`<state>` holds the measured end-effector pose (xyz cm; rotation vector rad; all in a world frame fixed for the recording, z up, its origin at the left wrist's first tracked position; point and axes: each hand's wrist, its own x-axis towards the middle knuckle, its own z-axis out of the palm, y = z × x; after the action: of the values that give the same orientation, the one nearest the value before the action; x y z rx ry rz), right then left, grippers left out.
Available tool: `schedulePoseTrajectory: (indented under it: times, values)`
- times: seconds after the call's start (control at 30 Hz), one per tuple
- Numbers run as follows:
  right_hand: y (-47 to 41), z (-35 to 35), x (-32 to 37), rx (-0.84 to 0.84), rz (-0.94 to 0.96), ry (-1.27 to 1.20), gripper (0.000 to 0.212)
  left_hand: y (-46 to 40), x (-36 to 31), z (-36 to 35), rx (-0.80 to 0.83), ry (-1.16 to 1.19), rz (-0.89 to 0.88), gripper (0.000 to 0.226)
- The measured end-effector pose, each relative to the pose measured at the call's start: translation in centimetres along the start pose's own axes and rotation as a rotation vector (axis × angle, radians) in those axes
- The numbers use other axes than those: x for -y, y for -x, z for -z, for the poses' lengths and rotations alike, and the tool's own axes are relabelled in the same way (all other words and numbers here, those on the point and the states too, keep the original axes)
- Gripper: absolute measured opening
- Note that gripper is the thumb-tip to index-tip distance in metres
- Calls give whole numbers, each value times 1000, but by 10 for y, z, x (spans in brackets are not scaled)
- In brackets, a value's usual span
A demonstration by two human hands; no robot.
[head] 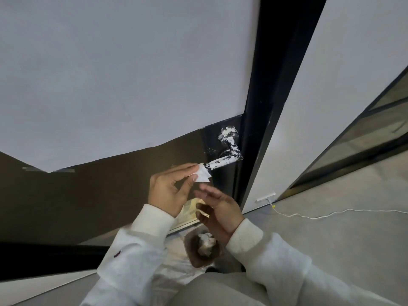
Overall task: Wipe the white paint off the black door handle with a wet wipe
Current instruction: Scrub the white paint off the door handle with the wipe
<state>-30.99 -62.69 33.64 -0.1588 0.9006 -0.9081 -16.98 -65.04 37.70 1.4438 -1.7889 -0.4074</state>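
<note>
The black door handle (223, 161) sticks out from the dark door, its lever and round base smeared with white paint. My left hand (171, 188) pinches a small folded white wet wipe (202, 174) between thumb and fingertips, right at the free end of the lever. My right hand (217, 209) hovers just below the wipe with fingers straight and holding nothing.
A brown bin (194, 255) with crumpled used wipes stands on the floor below my hands, on a plastic sheet. The black door frame (260, 129) runs up on the right. A white cable (320, 215) lies across the grey floor.
</note>
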Motion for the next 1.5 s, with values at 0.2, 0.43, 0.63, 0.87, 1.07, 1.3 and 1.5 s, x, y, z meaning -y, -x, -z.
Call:
schedulePoseTrajectory:
  times: [0.2, 0.43, 0.63, 0.87, 1.07, 1.3, 1.5]
  values:
    - [7, 16, -18, -81, -245, 339, 10, -8, -8, -4, 18, -102, -107, 21]
    - [17, 16, -11, -56, -74, 389, 9, 14, 0, 14, -128, -161, -171, 17]
    - [28, 2, 19, 17, 364, 380, 25, 43, -17, -7, -290, 150, 127, 20]
    - [28, 5, 22, -48, 602, 687, 15, 54, -22, -14, -163, 302, 254, 27]
    - [32, -3, 50, -219, 1321, 1201, 13, 22, -9, 4, -124, 320, 353, 37]
    - [5, -13, 42, -175, 1473, 1541, 23, 3, -1, -5, -44, 312, 391, 21]
    - [6, -5, 29, -123, 1365, 1668, 29, -1, 6, -2, 7, 337, 397, 22]
